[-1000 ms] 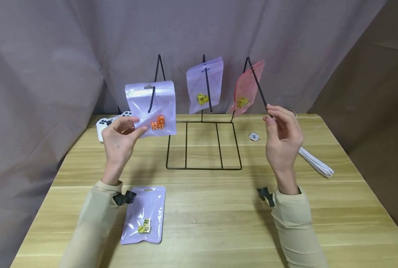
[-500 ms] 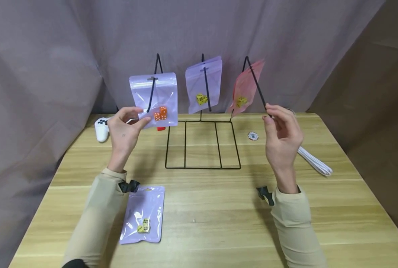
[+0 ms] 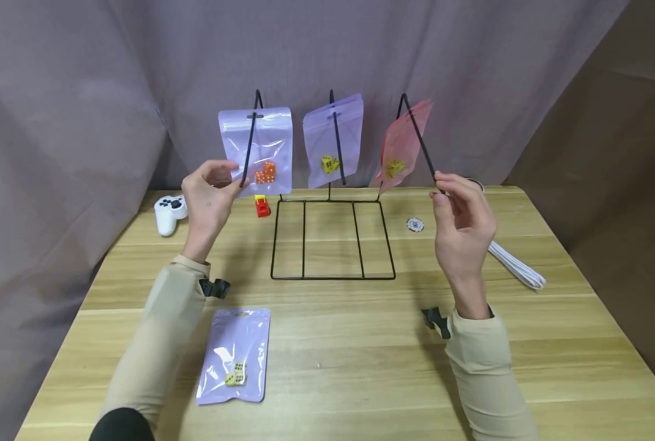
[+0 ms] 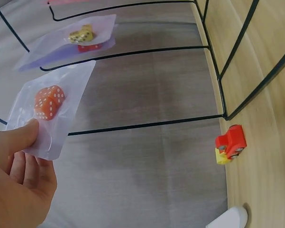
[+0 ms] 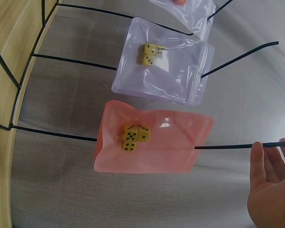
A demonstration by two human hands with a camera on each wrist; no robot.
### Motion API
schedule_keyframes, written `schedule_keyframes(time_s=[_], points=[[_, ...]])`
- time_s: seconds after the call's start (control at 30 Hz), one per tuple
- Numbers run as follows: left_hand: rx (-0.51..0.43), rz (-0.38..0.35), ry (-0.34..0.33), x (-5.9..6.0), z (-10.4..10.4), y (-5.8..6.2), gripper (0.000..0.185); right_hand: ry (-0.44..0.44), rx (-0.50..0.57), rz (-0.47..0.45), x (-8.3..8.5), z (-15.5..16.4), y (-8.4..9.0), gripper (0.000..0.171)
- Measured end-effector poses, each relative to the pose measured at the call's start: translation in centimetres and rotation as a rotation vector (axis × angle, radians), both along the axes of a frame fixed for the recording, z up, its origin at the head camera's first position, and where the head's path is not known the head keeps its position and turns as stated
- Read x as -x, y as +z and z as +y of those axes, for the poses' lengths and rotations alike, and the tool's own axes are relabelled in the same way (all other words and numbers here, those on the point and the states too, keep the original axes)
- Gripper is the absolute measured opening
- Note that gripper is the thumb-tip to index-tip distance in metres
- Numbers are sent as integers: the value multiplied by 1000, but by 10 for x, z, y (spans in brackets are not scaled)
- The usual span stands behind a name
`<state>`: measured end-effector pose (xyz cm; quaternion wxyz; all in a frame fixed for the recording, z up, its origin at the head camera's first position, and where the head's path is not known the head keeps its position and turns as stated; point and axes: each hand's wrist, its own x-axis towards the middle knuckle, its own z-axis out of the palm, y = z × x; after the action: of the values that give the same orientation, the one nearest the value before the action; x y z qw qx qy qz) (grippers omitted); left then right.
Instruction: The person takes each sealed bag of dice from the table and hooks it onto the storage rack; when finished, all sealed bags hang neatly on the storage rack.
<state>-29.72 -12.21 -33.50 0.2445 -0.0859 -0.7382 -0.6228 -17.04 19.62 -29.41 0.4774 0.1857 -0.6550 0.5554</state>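
My left hand [image 3: 209, 199] pinches the lower left edge of a purple zip bag [image 3: 272, 135] holding orange dice [image 4: 49, 101]. The left prong [image 3: 250, 144] of a black wire rack [image 3: 333, 278] passes through that bag's hang hole. On the middle prong hangs a purple bag [image 5: 173, 78] with yellow dice, and on the right one a pink bag [image 5: 166, 133] with yellow dice. My right hand [image 3: 465, 226] pinches the tip of the right prong [image 5: 227, 147]. Another purple bag [image 3: 239, 340] with yellow dice lies flat on the table, near my left forearm.
A white game controller [image 3: 168, 214] lies at the back left, near a red and yellow toy car [image 3: 262, 206]. Right of the rack lie a poker chip [image 3: 415, 225] and a white cord bundle [image 3: 517, 265]. Grey curtains [image 3: 327, 43] hang behind the table.
My left hand has moved up and slightly right, sliding the orange-dice bag farther back along the left prong. The toy car has come into view below it. My right hand stays at the right prong.
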Motion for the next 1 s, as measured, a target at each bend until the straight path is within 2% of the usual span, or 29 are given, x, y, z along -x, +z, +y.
schedule_keyframes(time_s=[0.07,0.3,0.4,0.57,0.67,0.87,1.0], points=[[1,0,9,-4,3,8,29,1,-1,2,0,0,-1,13],[-9,-13,27,6,7,13,27,1,-5,8,1,-1,-1,12],[-12,-14,43,6,11,19,27,11,0,12,2,-2,-1,13],[-22,-18,60,27,9,5,28,19,-6,16,2,-3,-2,18],[-16,-36,61,34,8,1,29,16,-9,17,2,-3,-2,18],[-22,-36,47,37,9,-2,29,13,-7,17,3,-1,-2,18],[18,-32,35,37,9,-4,30,-7,-6,21,2,0,-2,12]])
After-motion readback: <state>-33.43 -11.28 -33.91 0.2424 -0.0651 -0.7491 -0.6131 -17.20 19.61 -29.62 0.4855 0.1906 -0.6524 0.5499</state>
